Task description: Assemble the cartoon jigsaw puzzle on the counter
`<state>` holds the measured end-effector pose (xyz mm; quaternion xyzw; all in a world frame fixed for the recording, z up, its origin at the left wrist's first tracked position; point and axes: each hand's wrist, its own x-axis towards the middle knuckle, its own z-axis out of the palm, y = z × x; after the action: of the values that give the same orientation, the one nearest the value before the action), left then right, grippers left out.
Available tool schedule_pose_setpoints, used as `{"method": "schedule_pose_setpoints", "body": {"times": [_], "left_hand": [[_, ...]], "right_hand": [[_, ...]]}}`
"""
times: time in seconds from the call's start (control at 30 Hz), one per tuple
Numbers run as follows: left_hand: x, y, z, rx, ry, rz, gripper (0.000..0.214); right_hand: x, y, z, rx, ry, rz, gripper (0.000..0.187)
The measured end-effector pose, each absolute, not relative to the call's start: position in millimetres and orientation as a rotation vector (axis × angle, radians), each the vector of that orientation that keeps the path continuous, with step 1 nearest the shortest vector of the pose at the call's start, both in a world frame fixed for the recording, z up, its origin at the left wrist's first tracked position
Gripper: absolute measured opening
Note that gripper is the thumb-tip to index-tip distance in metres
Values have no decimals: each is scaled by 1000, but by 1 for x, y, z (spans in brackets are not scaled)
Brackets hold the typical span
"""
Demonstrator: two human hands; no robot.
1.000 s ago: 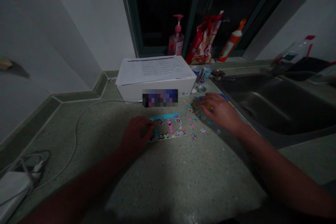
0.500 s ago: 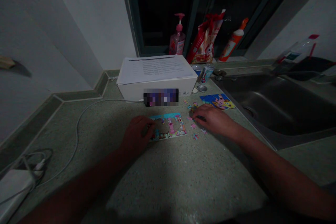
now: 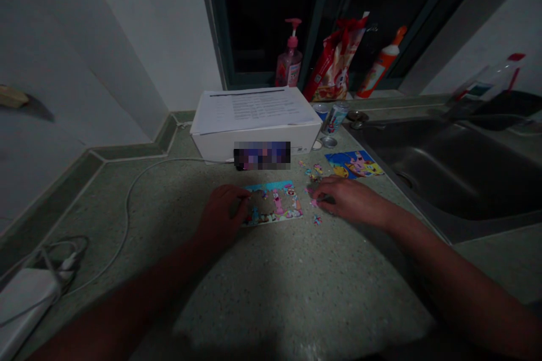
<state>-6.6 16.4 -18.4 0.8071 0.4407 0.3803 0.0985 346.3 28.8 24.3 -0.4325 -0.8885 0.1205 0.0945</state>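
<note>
A partly filled jigsaw puzzle (image 3: pixel 277 203) lies flat on the counter, its cartoon border joined and bare gaps inside, with a pink figure standing in the middle. At its left edge, my left hand (image 3: pixel 224 208) has thumb and fingers closed on the puzzle and covers that side. Just right of the puzzle, my right hand (image 3: pixel 342 197) is curled low, fingertips together at a pink puzzle piece (image 3: pixel 313 203). Several loose pieces lie around those fingers, among them a small colourful piece (image 3: pixel 317 220) nearer to me. The palm hides part of the pile.
Behind the puzzle stands a white box (image 3: pixel 258 130) with printed paper on top and a pixelated object at its front. A cartoon picture card (image 3: pixel 355 163) lies beside the sink (image 3: pixel 457 175). A can (image 3: pixel 336 117) stands behind it. A white cable (image 3: pixel 127 208) curves along the left.
My right hand has shifted slightly nearer to me, down to the pink piece. My left hand stays at the puzzle's left edge. The whole view has drifted a little.
</note>
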Motion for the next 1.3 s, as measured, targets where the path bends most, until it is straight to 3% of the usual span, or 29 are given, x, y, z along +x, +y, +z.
{"method": "schedule_pose_setpoints", "body": {"times": [0.4,0.8,1.3], "left_hand": [[-7,17,-21,2351,1315,1125,16],[-6,17,-19,2373,1308,1118,16],[-6,18,-19,2338,1304,1093,17]], "right_hand": [[344,28,28,-1396,-2642,440,20],[344,31,29,-1568,-2582,187,25],[335,36,9,-1524,-2525,193,17]]}}
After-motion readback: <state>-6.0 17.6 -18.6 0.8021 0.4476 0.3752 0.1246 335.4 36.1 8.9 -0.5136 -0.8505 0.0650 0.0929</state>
